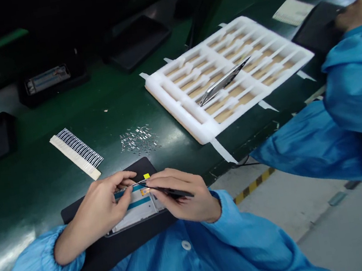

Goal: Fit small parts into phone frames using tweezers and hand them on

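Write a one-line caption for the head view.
Left hand steadies a device frame while right hand holds tweezers to it, near scattered metal bits.

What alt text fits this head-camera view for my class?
A person's left hand holds a white-and-blue rectangular panel on a black mat while the right hand touches it with black tweezers; a white foam tray lies beyond.

The metal frame is gleaming smoothly, the black tweezers are showing a matt finish, the white foam tray is looking slightly rough, and the green counter is shining glossy
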Demonstrator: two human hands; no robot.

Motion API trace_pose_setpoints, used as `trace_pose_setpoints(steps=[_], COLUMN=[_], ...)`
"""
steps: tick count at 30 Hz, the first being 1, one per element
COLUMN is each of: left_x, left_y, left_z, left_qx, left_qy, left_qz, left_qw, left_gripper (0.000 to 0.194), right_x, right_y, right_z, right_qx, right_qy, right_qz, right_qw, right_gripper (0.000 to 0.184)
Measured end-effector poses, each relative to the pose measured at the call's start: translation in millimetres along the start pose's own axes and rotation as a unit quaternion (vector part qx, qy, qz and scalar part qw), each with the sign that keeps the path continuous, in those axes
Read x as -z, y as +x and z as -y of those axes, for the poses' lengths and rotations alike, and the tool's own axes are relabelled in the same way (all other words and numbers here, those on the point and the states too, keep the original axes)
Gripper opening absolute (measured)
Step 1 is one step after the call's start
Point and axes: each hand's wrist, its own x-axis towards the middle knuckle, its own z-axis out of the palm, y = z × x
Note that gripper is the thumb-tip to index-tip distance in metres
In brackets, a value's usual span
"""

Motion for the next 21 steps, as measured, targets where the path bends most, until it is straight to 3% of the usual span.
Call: trace_pose_setpoints(steps=[9, 21], left_x=[-2.2, -4.1], left_y=[-0.6, -3.2], left_z=[1.7, 4.0], left_qx=[-0.057, -0.086], left_qy=[0.039, 0.063], left_qz=[-0.033, -0.03], left_qw=[0.997, 0.994], left_gripper=[0.025, 0.023], right_x=[-1.3, -2.3], right_y=[-2.6, -3.7], right_z=[1.3, 2.3], right_qx=[0.008, -0.008], right_qy=[-0.007, -0.014], right_qz=[-0.014, -0.01], right_qw=[1.0, 1.0], right_gripper=[0.037, 0.034])
